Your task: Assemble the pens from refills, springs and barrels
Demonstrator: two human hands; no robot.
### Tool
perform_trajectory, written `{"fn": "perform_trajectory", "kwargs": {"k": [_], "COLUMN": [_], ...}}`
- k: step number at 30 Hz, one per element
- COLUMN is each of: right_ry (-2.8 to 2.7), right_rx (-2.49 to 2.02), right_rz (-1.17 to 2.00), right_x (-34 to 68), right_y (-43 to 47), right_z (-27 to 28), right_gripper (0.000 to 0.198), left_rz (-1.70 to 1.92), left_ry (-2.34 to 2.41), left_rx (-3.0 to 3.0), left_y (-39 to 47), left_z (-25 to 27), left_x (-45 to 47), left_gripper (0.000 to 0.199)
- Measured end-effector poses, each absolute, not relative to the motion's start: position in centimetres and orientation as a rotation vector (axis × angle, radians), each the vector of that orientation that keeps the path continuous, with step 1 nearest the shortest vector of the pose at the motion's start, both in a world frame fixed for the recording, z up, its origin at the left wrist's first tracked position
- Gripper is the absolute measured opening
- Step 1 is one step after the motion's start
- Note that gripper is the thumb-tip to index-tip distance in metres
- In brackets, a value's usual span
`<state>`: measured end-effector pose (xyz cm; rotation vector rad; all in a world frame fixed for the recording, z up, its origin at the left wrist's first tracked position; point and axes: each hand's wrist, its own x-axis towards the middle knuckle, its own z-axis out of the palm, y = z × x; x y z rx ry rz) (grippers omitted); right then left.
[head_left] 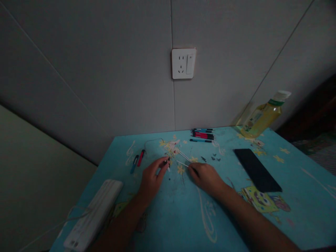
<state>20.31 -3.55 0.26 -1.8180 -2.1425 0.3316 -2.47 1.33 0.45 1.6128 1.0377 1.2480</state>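
Handling small pen parts seemed the step in hand. The left hand (pixel 150 177) pinched a small black piece (pixel 165 162) between nearly closed fingers; the right hand (pixel 207 176) had its fingers closed around a slim, straight white rod (pixel 182 163), perhaps a refill, pointing toward the left fingers. The next move probably called for steady alignment. Beyond the right fingers lay slender blue and red pens (pixel 202 135) on the worktop (pixel 178 217).

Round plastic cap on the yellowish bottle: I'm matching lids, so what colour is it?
White: the round plastic cap shows best in the head view.
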Motion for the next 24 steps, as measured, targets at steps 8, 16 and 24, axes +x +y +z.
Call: {"fn": "perform_trajectory", "kwargs": {"k": [8,16,24], "right_ry": [-2.132,-2.09,-1.877], "right_rx": [-1.838,-1.861,-1.753], "right_rz": [0.286,0.243,0.391], "right_x": [20.5,20.3,20.6], "right_y": [-3.6,-3.6,-3.4], "right_z": [-0.1,0.1,0.0], "right_gripper": [0.028,0.029,0.033], "left_rz": [1.346,1.343,1.284], "left_ry": [1.063,0.777,0.661], "left_rx": [1.294,0.622,0.597], "left_y": [1.7,2.4,1.7], "left_z": [0.1,-1.0,-0.4], "left_x": [-2.0,-1.7,-1.4], "left_gripper": [0.034,0.029,0.018]}}
